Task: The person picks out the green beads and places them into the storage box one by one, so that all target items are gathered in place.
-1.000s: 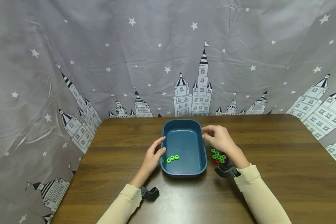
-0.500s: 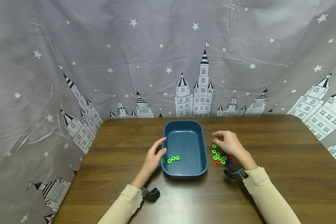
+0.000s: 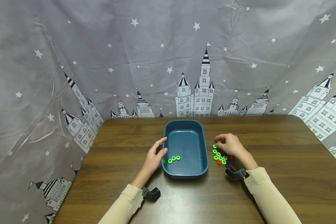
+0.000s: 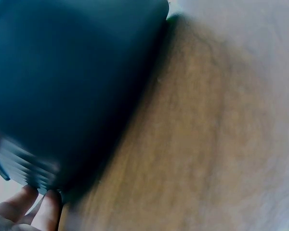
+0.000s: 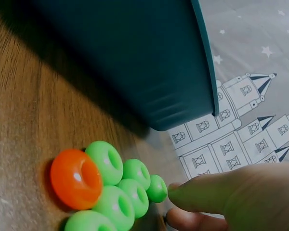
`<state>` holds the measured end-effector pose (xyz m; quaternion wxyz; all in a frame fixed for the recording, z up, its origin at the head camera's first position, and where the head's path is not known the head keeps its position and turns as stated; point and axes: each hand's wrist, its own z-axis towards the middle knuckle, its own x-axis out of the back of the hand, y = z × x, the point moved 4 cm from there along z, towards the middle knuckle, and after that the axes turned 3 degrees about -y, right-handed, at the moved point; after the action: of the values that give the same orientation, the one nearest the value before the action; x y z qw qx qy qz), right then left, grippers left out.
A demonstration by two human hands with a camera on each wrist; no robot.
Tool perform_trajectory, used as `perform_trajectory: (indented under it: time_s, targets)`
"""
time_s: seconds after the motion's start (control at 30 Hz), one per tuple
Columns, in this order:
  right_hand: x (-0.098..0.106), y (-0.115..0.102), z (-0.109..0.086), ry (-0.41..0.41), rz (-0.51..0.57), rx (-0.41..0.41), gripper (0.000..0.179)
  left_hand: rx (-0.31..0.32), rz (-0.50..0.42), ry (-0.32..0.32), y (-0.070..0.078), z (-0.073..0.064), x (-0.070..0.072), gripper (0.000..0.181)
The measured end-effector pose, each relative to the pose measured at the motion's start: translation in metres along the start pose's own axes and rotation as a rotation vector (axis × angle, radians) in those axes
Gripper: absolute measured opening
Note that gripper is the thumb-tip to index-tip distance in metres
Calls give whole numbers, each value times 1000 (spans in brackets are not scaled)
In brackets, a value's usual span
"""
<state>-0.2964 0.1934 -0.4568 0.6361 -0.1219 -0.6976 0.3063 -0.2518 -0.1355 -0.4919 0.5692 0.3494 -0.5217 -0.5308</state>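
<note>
- Right of the blue tray (image 3: 184, 168), on the wooden table (image 3: 282, 149), lies a cluster of loose rings (image 5: 107, 208): green, orange and purple. Reference item: the far green ring (image 5: 157, 189), at the cluster's far end.
- Right hand (image 3: 231, 145): fingers bent, tips just beside the far green ring. I cannot tell whether they grip it; the right wrist view shows a gap between two digits.
- Governing relation, as I judge it: the far green ring lies left of the middle of the right hand, at its fingertips, with the tray's right wall farther left. The right hand is the nearer one; the left hand (image 3: 154, 157) is across the tray.
- Axes: the ring is round, so I find no long axis on it. The tray's runs near to far, presenting a long side to the right hand.
- Left hand: fingers relaxed, resting at the tray's left rim.
- Tray contents, near left: three green rings (image 3: 174, 160).
</note>
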Motion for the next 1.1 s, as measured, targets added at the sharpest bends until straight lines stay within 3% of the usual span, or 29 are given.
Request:
perform_trajectory:
  time_s: [0.67, 1.1]
  targets:
    - [-2, 6, 1, -75, -11, 54, 24, -3, 4, -5, 1, -1, 0, 47]
    - [-10, 5, 2, -49, -35, 126, 20, 13, -15, -6, 2, -1, 0, 46]
